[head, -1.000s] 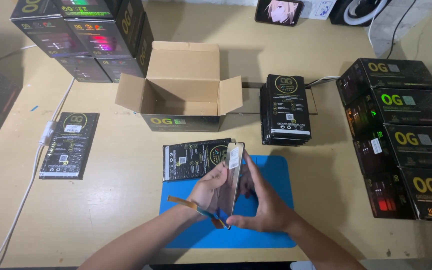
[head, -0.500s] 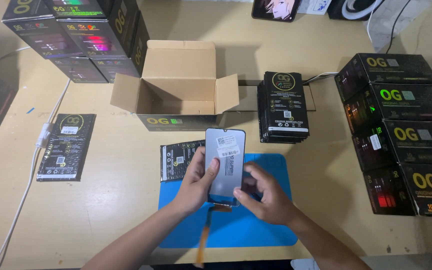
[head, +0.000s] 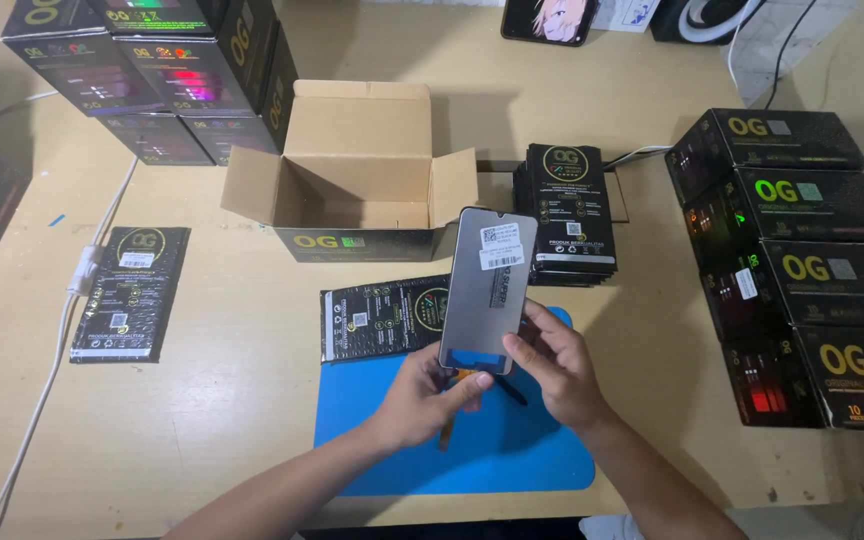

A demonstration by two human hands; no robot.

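Left hand (head: 430, 388): we pinch the lower left corner of the phone display panel (head: 489, 290), grip closed on its bottom edge.
Right hand (head: 552, 362): we hold the panel's lower right edge, fingers wrapped behind and thumb on the face, grip closed on it.
Panel position: it stands above both hands, over the far edge of the blue mat (head: 472, 440), lifted clear of the desk (head: 242, 420).
Long axis: nearly upright in our view, top leaning slightly right and away from us; both hands sit at its near end, about equally close.
Panel look: a grey rectangular slab with rounded corners and a small notch at the top, white stickers near the top, an orange flex ribbon (head: 449, 418) hanging below.
Behind the panel: a flat black pouch (head: 377, 318) lies on the desk, just touching the mat's far edge.
Farther: an open cardboard box (head: 357, 175), with a stack of black pouches (head: 570, 212) to its right.
Sides: stacked black boxes (head: 802, 260) on the right, well apart.
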